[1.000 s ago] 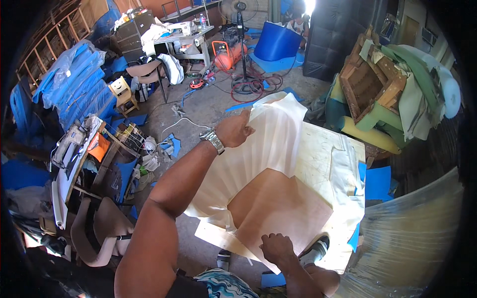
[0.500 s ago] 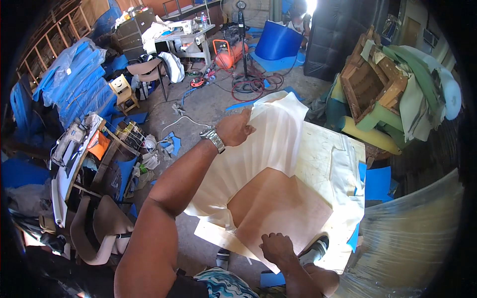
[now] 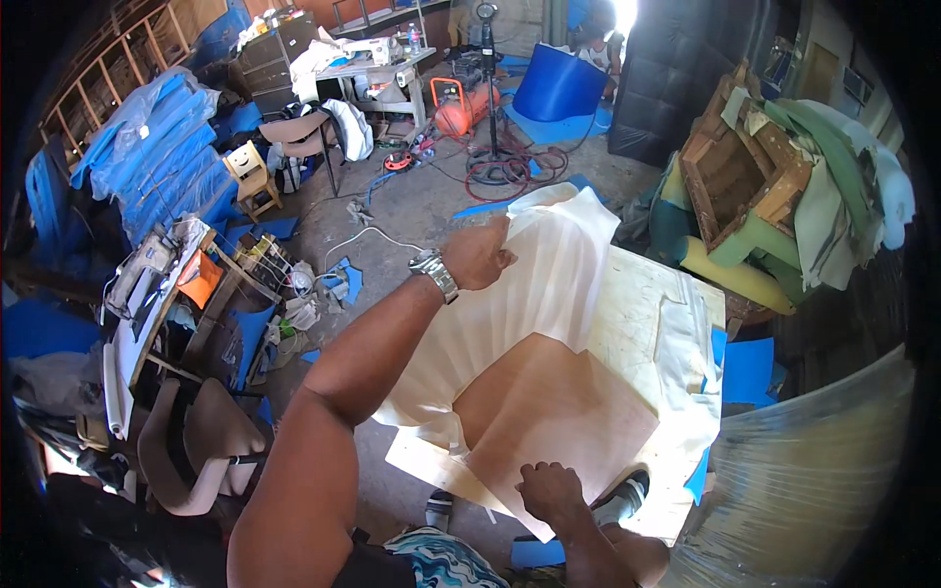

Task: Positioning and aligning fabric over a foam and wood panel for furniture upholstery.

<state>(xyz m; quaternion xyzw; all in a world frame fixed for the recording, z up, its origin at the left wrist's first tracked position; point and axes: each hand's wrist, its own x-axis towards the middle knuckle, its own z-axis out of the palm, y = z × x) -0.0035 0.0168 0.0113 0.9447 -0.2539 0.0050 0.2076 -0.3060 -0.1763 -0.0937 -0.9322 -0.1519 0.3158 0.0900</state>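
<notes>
My left hand, a metal watch on its wrist, grips the upper left part of a pale, pleated fabric sheet. My right hand rests with curled fingers on a brown, angular panel lying over the fabric's lower part; whatever is under those fingers is hidden. Both pieces lie on a light plywood board, which has more crumpled white material along its right side.
A wooden bench and chair stand left. Ahead are a compressor, hose coils and a partly hidden person. An upturned furniture frame and plastic-wrapped material stand right. Blue foam stacks sit back left.
The view has shifted slightly, and my left hand sits a little further right in it. Both hands keep nearly the same pose on the fabric and panel.
</notes>
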